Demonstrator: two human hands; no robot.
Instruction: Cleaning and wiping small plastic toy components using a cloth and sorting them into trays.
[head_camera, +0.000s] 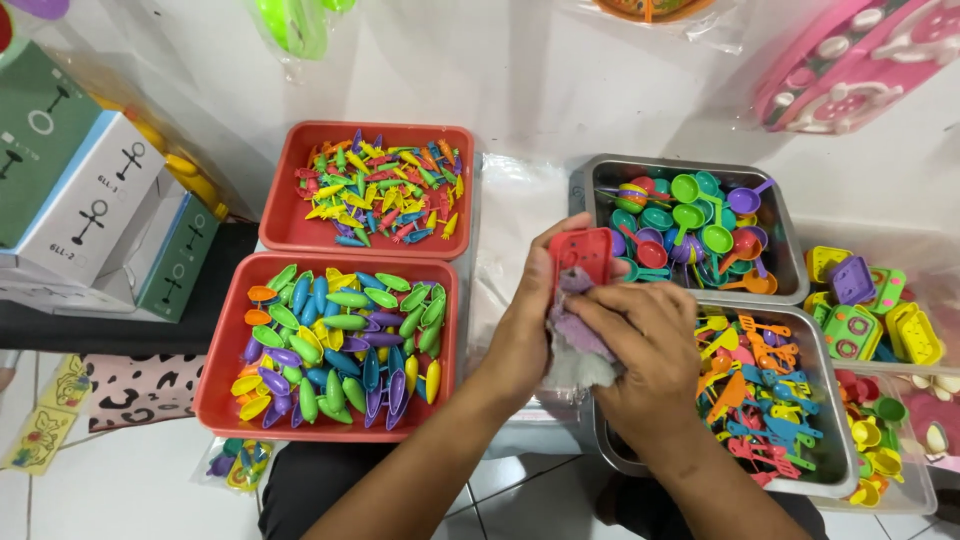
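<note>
Gripping a small red toy piece (581, 255), the left hand (530, 320) holds it mid-table while the right hand (650, 355) pinches a cloth (580, 345) against it. Two red trays: one (300, 235) of tiny toys, one (225, 390) of leaf-shaped pieces. Two steel trays: ladles and cups (600, 170), flat utensils (610, 455).

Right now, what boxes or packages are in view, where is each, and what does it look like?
White and blue box: far left, rectangular, black stick-figure marks.
Green box: behind it, top left.
Green box: beside the white one, lower.
Clear plastic bag: below the near red tray, small coloured toys inside.
</note>
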